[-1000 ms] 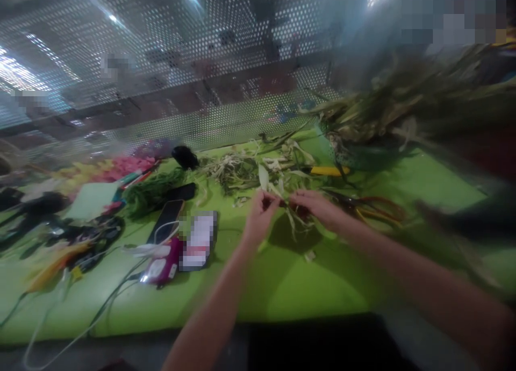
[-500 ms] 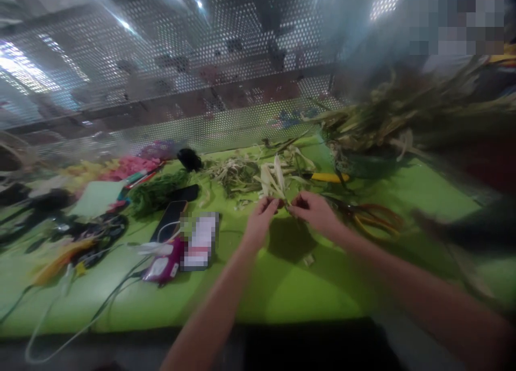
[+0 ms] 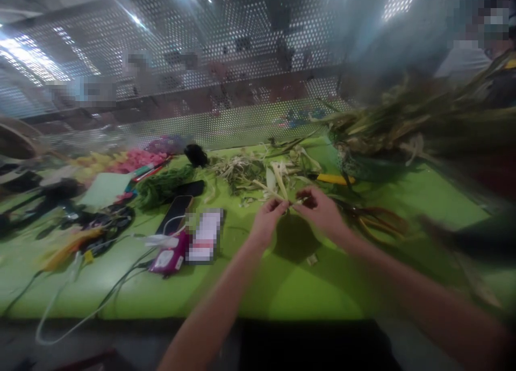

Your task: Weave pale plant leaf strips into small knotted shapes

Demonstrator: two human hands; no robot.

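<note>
My left hand pinches the lower end of a small bunch of pale dried leaf strips, which fan out upward from the fingertips. My right hand is closed at the same lower end, its thumb and index finger meeting the strips close to my left fingertips. The exact point of contact is small and blurred. Behind the bunch lies a loose heap of dried strips and scraps on the green tabletop. To the right of my right hand rest scissors with orange handles.
A yellow-handled tool lies beyond my right hand. Leftward are a phone with a lit screen, a dark phone, a magenta pack with cables, and green fibres. A large bundle of dried leaves fills the right rear.
The view has shifted slightly, so the tabletop items sit a little further right. The strips now spread differently, one leaning left. My right fingers have lifted and curled more.
</note>
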